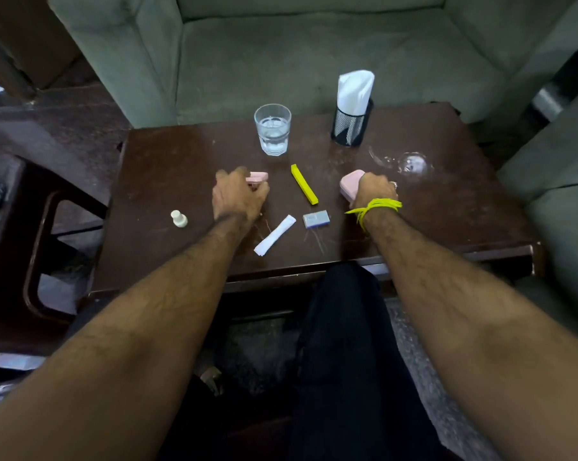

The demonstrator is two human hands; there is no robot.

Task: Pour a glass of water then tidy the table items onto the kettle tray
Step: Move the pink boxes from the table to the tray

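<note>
We sit at the brown table. The glass already has water. Our right hand grips a pink case, our left hand pinches a smaller pink packet, ready for tidying (no kettle tray in sight).

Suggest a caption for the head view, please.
Each hand, left and right, grips a pink item beside a filled glass.
</note>
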